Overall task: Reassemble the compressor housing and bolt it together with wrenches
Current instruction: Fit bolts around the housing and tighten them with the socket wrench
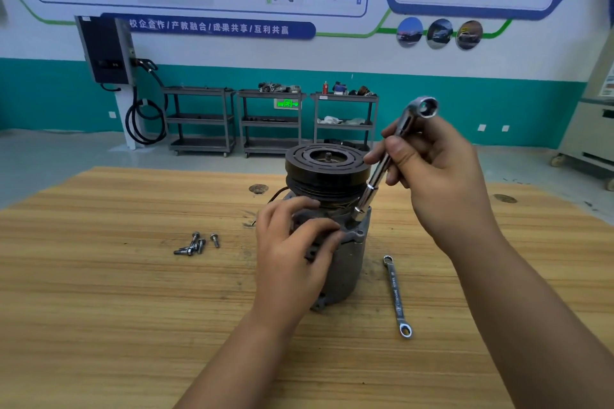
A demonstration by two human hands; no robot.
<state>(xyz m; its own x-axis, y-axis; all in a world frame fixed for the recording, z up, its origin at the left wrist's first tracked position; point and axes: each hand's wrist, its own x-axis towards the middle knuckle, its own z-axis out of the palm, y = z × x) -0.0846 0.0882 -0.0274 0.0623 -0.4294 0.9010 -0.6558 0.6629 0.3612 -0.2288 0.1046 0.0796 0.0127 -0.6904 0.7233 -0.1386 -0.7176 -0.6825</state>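
Compressor housing (pixel 349 262) stands upright at the centre of the frame on a wooden table (pixel 99 292), its dark grooved pulley (pixel 327 159) on top. The left hand (pixel 292 259) wraps its fingers round the upper body of the housing and grips it. The right hand (pixel 438 176) pinches the shaft of a bright socket wrench (pixel 378 178) between thumb and fingers. The wrench leans up to the right, and its lower end sits at the housing's flange just under the pulley rim. Whether a bolt head is seated inside the socket cannot be made out. The step in hand looks like running in a flange bolt. To do it well, the socket should sit square and fully down on the head. The present lean, which the overhanging pulley probably forces, risks slipping off or cross-threading, so the first turns should be light and by feel. The left hand should hold the housing against the twist so it does not spin on the table. A cluster of loose bolts (pixel 196 244) lies left of the housing, so several holes probably remain. Snugging all bolts before final tightening, working crosswise, would seat the halves evenly. A ring spanner (pixel 397 295) lies on the table just right of the housing.
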